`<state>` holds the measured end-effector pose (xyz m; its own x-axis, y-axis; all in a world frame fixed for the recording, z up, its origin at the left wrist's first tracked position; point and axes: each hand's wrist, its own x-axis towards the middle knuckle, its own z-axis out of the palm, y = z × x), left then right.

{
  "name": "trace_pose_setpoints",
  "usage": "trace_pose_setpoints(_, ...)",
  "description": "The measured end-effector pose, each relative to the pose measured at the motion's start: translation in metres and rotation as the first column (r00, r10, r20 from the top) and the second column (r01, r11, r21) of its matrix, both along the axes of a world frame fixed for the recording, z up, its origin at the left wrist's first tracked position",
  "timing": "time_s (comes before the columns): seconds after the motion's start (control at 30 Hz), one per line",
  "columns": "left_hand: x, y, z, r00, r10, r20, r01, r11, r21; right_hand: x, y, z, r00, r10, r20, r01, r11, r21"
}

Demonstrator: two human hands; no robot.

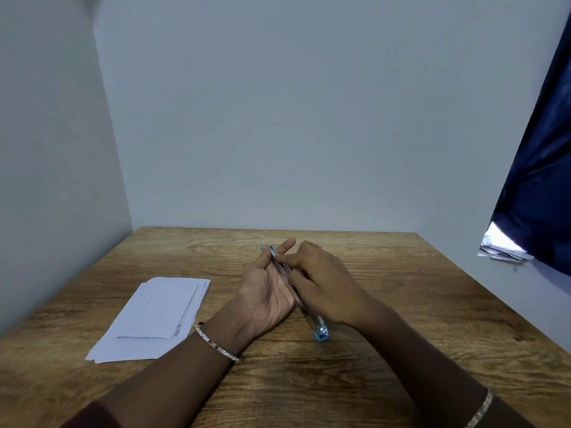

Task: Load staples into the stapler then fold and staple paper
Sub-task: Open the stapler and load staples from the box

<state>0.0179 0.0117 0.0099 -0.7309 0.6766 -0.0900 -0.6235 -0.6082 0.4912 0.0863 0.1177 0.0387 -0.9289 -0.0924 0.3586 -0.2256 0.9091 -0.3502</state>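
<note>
Stapler: the blue stapler (313, 321) is held above the middle of the bench (401, 304), swung open into one long line, its metal channel facing up.
Left hand: the left hand (265, 291) is turned palm up with fingers nearly straight, and the stapler is cradled along it.
Right hand: the right hand (324, 285) is curled over the stapler from the side, with its fingertips pinched at the far part of the metal channel.
Staples: whether a strip is already held or seated cannot be told; it is hidden by the fingers.
Paper: a loose stack of paper (154, 316) lies flat on the bench to the left, apart from both hands and untouched.
Step judged: the loading of the channel is probably under way.
Doing it well: the stapler should be kept level on the palm, the strip set legs down and slid fully along the channel, and the fingers cleared before the top is closed.
Risk: a tilted strip could be jammed or broken apart.
</note>
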Motion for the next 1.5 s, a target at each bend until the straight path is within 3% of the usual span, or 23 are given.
trace_pose_setpoints(0.47, 0.001, 0.001, -0.004, 0.996, -0.084, -0.012, 0.084, 0.996, -0.015, 0.001, 0.005, -0.007, 1.0, -0.003, 0.008, 0.003, 1.0, -0.022)
trace_pose_setpoints(0.7, 0.001, -0.001, 0.0, 0.999, -0.041, 0.027, 0.04, 0.999, 0.023, -0.009, 0.013, -0.005, 0.993, -0.019, -0.116, -0.024, 0.933, -0.36)
trace_pose_setpoints(0.9, 0.004, 0.0, 0.006, 1.0, 0.011, 0.016, -0.01, 1.0, -0.025, -0.015, 0.014, -0.013, 0.978, -0.06, -0.198, -0.043, 0.877, -0.478)
trace_pose_setpoints(1.17, 0.001, 0.003, -0.004, 0.998, 0.063, -0.014, -0.064, 0.994, -0.085, -0.02, 0.009, -0.025, 0.961, -0.101, -0.256, 0.022, 0.956, -0.294)
trace_pose_setpoints(1.5, 0.004, 0.001, 0.004, 0.999, 0.033, -0.027, -0.035, 0.996, -0.081, -0.016, 0.01, -0.016, 0.958, -0.128, -0.257, 0.015, 0.916, -0.4)
